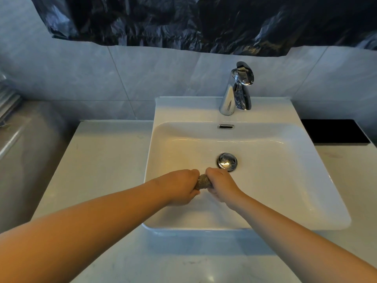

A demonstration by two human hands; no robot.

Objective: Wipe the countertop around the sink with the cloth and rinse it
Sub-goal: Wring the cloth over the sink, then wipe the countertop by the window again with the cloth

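A small grey-brown cloth [203, 182] is bunched into a tight roll over the white sink basin [285, 180]. My left hand [181, 185] grips its left end and my right hand [221, 185] grips its right end, so only the middle of the cloth shows between my fists. Both hands hover just in front of the chrome drain plug [227, 161]. The chrome faucet [237, 89] stands at the back of the sink, and no water is visible running from it. The pale countertop [98, 160] surrounds the sink.
A black mat or tray [334, 130] lies on the counter at the back right. A grey plastic-covered object [24, 152] stands left of the counter. Dark plastic sheeting [204, 21] hangs on the tiled wall above.
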